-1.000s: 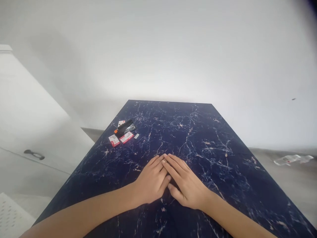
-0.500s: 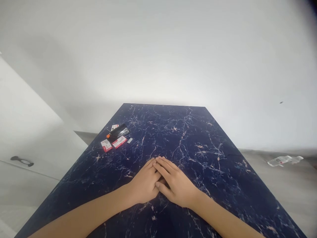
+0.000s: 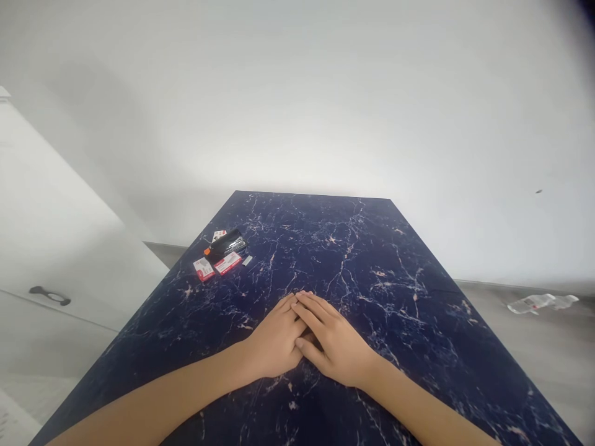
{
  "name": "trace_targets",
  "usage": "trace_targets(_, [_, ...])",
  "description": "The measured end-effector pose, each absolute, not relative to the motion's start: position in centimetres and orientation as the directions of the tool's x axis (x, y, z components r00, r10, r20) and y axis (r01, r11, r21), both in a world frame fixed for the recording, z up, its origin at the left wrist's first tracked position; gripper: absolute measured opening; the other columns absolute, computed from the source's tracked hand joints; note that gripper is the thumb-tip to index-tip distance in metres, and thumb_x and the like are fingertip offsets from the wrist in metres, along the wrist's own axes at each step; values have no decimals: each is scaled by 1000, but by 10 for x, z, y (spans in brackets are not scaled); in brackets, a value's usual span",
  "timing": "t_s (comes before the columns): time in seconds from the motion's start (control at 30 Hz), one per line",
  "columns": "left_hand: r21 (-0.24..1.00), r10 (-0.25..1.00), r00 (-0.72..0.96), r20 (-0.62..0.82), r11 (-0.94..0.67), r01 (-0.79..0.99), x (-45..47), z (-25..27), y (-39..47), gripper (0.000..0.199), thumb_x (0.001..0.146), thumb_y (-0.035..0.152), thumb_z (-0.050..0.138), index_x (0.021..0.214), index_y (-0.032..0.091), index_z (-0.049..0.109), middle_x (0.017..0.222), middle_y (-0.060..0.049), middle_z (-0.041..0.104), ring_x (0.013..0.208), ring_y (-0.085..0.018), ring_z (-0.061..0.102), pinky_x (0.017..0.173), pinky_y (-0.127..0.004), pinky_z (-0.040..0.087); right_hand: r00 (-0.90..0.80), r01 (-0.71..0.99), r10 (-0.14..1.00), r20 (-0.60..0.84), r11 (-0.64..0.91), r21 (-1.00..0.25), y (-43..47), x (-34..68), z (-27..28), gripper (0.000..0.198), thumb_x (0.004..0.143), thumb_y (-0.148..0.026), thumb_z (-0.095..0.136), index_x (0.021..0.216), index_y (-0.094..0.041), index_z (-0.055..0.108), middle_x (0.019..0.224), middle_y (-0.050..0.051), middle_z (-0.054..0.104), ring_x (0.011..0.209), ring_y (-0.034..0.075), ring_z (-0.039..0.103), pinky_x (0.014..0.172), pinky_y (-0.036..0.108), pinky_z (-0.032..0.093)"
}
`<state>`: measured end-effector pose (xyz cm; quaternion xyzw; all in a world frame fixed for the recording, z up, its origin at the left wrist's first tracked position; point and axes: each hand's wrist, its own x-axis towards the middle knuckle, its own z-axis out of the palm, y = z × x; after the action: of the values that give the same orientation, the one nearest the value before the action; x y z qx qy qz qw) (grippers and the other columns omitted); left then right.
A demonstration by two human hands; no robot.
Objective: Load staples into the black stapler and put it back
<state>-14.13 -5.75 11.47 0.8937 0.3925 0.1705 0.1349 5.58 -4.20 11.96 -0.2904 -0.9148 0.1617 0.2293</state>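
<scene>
My left hand (image 3: 274, 344) and my right hand (image 3: 335, 347) rest together on the dark blue marbled table (image 3: 372, 310). The right fingers lie stretched over the left ones, and neither hand shows anything in it. Farther off to the left sits a black stapler (image 3: 227, 244) with an orange piece (image 3: 207, 252) at its near left end. In front of it are two red and white small boxes, one tilted to the left (image 3: 203, 269) and one beside it (image 3: 227, 263). A small grey strip (image 3: 247, 261), perhaps staples, lies to their right. Behind the stapler another small box (image 3: 218, 235) is partly hidden.
The table's far edge meets a pale wall (image 3: 302, 111). At left stands a white cabinet with a dark handle (image 3: 49, 296). A clear plastic bottle (image 3: 532, 303) lies on the floor to the right of the table.
The whole view has shifted slightly, so the table and the things on it appear a little more to the right. Both hands keep the same overlapped pose.
</scene>
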Motion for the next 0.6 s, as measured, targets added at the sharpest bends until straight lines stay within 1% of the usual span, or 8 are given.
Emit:
trace_targets(0.1, [381, 738, 646, 196, -664, 643, -143, 115, -57, 64, 93, 20, 55, 156, 21, 40, 160, -14, 45, 152, -33, 37, 126, -59, 29, -730, 460, 601, 325, 784, -416, -42, 56, 118, 66, 99, -36, 57, 160, -19, 39, 162, 12, 42, 150, 34, 38, 124, 58, 38])
trace_targets(0.23, [390, 741, 644, 188, -659, 644, -144, 115, -58, 65, 91, 18, 55, 155, 20, 41, 160, -13, 45, 152, -32, 36, 127, -58, 28, -747, 479, 598, 290, 787, -390, -42, 56, 118, 64, 100, -35, 56, 158, -13, 41, 163, 14, 40, 151, 35, 36, 124, 58, 36])
trace_targets(0.33, [372, 738, 649, 183, -663, 649, -140, 113, -61, 68, 89, 17, 56, 155, 18, 41, 161, -13, 44, 151, -32, 37, 127, -58, 29, -751, 480, 596, 283, 788, -386, -42, 57, 118, 64, 100, -35, 56, 157, -12, 41, 163, 15, 40, 151, 34, 36, 125, 56, 35])
trace_targets(0.4, [344, 731, 650, 210, -677, 650, -139, 114, -61, 62, 89, 16, 57, 150, 17, 47, 156, -13, 51, 149, -31, 41, 126, -55, 31, -749, 470, 590, 301, 793, -388, -42, 57, 118, 63, 100, -34, 55, 158, -13, 41, 162, 15, 42, 151, 34, 37, 125, 55, 36])
trace_targets(0.5, [237, 710, 595, 375, -695, 679, -160, 126, -44, 38, 94, 19, 56, 131, 20, 65, 137, -9, 67, 145, -31, 45, 123, -54, 34, -713, 477, 608, 349, 786, -393, -43, 58, 117, 61, 102, -33, 52, 159, -16, 38, 163, 15, 39, 150, 33, 38, 122, 54, 40])
trace_targets(0.53, [174, 677, 580, 453, -705, 687, -176, 133, -32, 31, 95, 23, 58, 124, 23, 69, 134, -7, 69, 144, -32, 46, 122, -56, 34, -694, 497, 627, 354, 773, -394, -44, 58, 117, 61, 103, -32, 51, 160, -17, 36, 164, 14, 37, 149, 33, 39, 120, 54, 42])
trace_targets(0.57, [125, 645, 549, 532, -701, 702, -197, 141, -19, 28, 96, 26, 58, 120, 25, 71, 131, -5, 71, 138, -32, 51, 120, -56, 36, -677, 524, 649, 348, 756, -392, -44, 58, 116, 61, 103, -32, 50, 161, -18, 34, 166, 14, 35, 148, 34, 40, 118, 55, 45])
trace_targets(0.6, [118, 650, 459, 606, -644, 756, -224, 149, -4, 25, 97, 28, 57, 117, 26, 72, 127, -4, 73, 133, -31, 55, 119, -55, 36, -664, 551, 669, 334, 740, -385, -45, 57, 116, 61, 104, -32, 49, 161, -19, 34, 167, 14, 33, 147, 35, 42, 115, 56, 48])
